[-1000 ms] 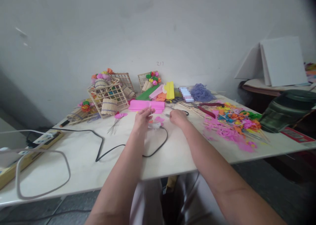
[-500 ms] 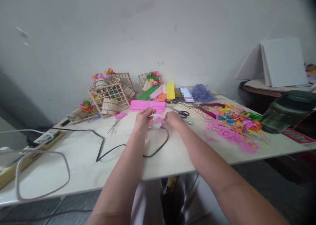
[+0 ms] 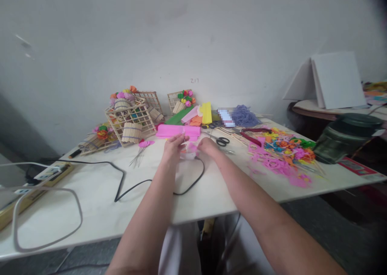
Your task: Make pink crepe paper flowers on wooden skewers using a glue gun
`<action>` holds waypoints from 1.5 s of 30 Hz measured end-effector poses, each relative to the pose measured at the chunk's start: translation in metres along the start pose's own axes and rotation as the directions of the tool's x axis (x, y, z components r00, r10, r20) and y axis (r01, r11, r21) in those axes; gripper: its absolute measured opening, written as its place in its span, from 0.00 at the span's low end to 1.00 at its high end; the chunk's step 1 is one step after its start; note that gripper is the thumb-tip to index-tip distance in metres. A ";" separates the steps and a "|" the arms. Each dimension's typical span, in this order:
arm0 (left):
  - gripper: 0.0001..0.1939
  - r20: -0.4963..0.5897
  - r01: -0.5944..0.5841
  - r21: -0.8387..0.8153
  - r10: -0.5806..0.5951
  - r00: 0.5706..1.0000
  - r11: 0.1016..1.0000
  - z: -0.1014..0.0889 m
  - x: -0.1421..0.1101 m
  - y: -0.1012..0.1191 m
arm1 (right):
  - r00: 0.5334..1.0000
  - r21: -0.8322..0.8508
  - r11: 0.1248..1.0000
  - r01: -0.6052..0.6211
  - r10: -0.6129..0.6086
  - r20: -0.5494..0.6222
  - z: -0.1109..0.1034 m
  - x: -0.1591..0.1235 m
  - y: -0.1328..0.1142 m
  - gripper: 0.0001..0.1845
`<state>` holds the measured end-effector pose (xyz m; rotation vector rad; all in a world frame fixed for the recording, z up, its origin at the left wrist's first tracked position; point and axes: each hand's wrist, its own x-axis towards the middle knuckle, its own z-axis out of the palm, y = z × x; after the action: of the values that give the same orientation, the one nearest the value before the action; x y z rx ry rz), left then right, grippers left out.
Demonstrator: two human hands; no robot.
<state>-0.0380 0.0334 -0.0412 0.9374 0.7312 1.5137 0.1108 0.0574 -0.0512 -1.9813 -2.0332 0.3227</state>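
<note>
My left hand (image 3: 173, 147) is closed in a pinch on a thin pale stem (image 3: 186, 143), whose exact kind is too small to tell. Facing it, my right hand (image 3: 208, 147) has its fingers pressed together on the edge of a small pink paper petal (image 3: 192, 147). The petal sits between the two hands, close to the stem. Below them a white corded tool (image 3: 188, 156) lies on the table, partly hidden by my left hand. Just behind my fingers is a folded strip of pink crepe paper (image 3: 178, 131).
Black-handled scissors (image 3: 223, 141) and red-handled pliers (image 3: 251, 139) lie to the right, near colourful paper scraps (image 3: 281, 158) and a green bottle (image 3: 344, 140). Stick frames (image 3: 134, 124) with paper flowers stand at back left. A black cord (image 3: 122, 180) crosses the table (image 3: 96, 210).
The pink petal in my right hand has tilted and now looks narrower. Both hands stay nearly in place. The whole view has shifted slightly.
</note>
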 end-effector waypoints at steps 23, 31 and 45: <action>0.12 0.169 -0.163 0.355 0.109 0.980 0.921 0.002 0.000 -0.008 | 0.944 0.683 0.665 0.302 -0.310 -0.116 -0.014 -0.007 0.019 0.10; 0.12 0.103 -0.125 0.223 0.104 0.989 0.967 0.001 0.002 -0.010 | 0.952 0.773 0.584 0.247 -0.295 -0.081 -0.022 -0.017 0.014 0.15; 0.10 0.138 -0.082 -0.007 0.082 0.987 0.997 0.010 -0.003 -0.004 | 0.976 0.956 0.236 0.175 -0.172 -0.137 -0.013 -0.023 -0.009 0.06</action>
<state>-0.0272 0.0302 -0.0404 1.0709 0.5981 1.5039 0.1076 0.0337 -0.0372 -0.8927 -1.3335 1.1865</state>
